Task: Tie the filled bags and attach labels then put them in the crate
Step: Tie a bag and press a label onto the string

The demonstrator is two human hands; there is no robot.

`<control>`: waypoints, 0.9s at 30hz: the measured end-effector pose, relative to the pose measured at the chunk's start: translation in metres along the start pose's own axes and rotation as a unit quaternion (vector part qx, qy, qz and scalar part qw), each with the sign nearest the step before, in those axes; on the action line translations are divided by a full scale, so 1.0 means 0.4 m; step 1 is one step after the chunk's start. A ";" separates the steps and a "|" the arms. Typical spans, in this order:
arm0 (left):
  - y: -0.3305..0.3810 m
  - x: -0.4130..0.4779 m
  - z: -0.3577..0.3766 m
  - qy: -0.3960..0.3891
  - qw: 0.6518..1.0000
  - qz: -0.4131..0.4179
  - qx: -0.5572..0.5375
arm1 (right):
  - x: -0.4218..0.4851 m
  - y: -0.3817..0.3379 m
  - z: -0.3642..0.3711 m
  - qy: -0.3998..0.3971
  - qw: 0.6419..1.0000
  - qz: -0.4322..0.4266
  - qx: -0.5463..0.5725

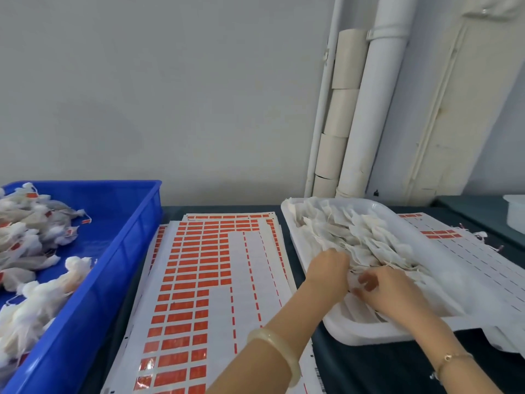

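Label sheets (216,265) cover the dark table (369,371). A blue crate (113,251) of tied bags (34,228) sits left, with pipes (377,109) on the wall beyond. In the white tray (369,334), the left hand (329,268) digs into loose bags (369,237), its grip hidden, and the right hand (392,294) pinches one.

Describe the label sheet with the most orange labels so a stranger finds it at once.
Start at the blue crate on the left. Between it and the white tray lies the label sheet. Unlike the nearly bare sheet right of the tray, orange labels fill its left half.
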State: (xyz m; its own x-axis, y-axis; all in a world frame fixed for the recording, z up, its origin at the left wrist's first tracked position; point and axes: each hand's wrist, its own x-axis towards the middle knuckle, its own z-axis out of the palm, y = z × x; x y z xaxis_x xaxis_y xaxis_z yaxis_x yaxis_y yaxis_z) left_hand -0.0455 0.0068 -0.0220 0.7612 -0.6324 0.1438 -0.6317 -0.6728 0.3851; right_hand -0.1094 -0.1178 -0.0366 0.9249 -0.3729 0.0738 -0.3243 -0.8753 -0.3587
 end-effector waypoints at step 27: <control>-0.269 -0.250 -0.219 0.365 0.890 0.016 -0.274 | -0.059 -0.362 0.022 0.125 0.880 -0.264 0.375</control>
State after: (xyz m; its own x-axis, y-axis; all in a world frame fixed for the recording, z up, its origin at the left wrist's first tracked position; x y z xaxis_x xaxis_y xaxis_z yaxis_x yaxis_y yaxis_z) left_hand -0.0409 0.1759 0.0022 0.7630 -0.0960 0.6392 -0.6407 -0.2432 0.7283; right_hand -0.0826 0.0202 0.0054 0.8042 -0.1143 0.5833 0.4464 -0.5319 -0.7196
